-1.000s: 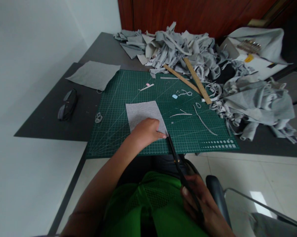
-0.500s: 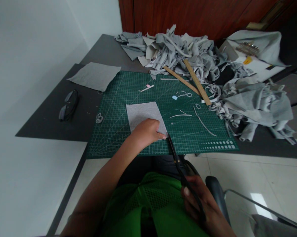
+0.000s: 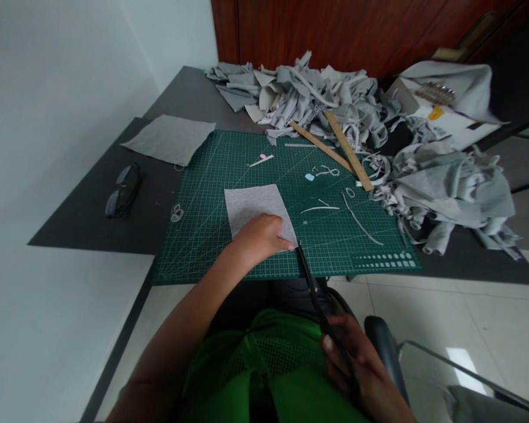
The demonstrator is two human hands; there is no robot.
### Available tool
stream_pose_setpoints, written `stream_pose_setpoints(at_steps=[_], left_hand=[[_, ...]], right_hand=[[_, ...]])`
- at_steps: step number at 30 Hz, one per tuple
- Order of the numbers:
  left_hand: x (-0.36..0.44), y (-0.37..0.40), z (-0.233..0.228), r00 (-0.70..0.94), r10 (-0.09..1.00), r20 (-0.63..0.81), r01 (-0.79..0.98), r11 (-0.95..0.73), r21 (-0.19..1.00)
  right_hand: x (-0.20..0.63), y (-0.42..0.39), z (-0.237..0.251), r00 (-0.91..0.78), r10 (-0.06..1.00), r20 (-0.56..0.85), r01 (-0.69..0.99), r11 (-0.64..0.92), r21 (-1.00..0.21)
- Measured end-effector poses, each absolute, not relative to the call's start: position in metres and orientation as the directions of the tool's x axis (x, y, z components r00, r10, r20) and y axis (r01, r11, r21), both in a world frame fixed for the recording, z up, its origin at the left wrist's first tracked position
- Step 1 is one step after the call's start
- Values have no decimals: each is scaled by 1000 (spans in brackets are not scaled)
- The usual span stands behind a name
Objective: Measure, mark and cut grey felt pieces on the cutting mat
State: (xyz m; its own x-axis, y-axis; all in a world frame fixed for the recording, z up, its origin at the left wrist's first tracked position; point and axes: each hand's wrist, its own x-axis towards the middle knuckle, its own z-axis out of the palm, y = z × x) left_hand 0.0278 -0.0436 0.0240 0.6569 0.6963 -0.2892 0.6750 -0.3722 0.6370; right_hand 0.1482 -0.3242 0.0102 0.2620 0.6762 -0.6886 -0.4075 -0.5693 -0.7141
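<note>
A grey fabric rectangle [image 3: 252, 205] lies on the green cutting mat [image 3: 211, 235]. My left hand [image 3: 259, 237] presses flat on its near right corner. My right hand [image 3: 356, 367] grips the handles of black scissors [image 3: 309, 282] down by my lap. The blade tips reach the mat's near edge, right at the fabric's corner beside my left fingertips. Whether the blades touch the fabric cannot be told.
A heap of grey fabric scraps [image 3: 334, 97] covers the far and right side of the dark table [image 3: 83, 229]. Two wooden rulers [image 3: 350, 151] lie at the mat's far right. Another grey sheet [image 3: 169, 138] and dark glasses [image 3: 122, 189] sit on the left. Thin offcuts [image 3: 361, 220] litter the mat.
The view has tilted slightly, so everything sits a little lower in frame. Both hands and the scissors hold nearly the same pose.
</note>
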Motion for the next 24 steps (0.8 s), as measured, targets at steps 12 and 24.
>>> stream_pose_setpoints(at_steps=[12,24], left_hand=[[-7,-12,31,802,557,-217,425,-275,863],[-24,12,16,415,872,258,789,-487,376]], right_hand=[[224,-274,21,474,726,-498,-369,-350,-861],[214,-261,13,157,895,-418,-40,-417,-908]])
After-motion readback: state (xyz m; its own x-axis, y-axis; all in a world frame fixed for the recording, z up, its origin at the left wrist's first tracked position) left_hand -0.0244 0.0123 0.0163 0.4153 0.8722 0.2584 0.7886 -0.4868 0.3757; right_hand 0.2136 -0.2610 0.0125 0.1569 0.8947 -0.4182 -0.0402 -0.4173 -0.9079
